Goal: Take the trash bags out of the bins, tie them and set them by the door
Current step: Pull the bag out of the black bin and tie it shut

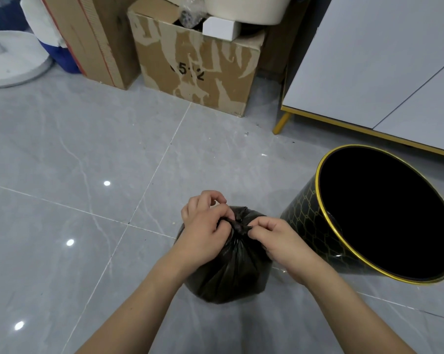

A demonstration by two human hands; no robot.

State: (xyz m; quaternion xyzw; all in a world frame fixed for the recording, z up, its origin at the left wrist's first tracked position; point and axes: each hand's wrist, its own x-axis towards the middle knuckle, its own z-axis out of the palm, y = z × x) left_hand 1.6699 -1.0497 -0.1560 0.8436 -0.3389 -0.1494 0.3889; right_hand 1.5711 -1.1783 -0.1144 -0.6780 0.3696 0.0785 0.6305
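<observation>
A full black trash bag point(228, 274) sits on the grey tiled floor just in front of me. Its top is gathered into a twisted knot between my hands. My left hand point(205, 226) pinches the bag's neck from the left, and my right hand point(279, 238) pinches it from the right. To the right of the bag stands a black bin point(307, 226) with a gold rim and a gold honeycomb pattern. The bin's inside looks dark, and no bag shows over its rim.
Two cardboard boxes point(198, 70) stand against the back, with a white fan base point(14, 62) at far left. A white cabinet with gold legs point(369, 72) fills the right. Grey floor point(75, 200) stretches to the left.
</observation>
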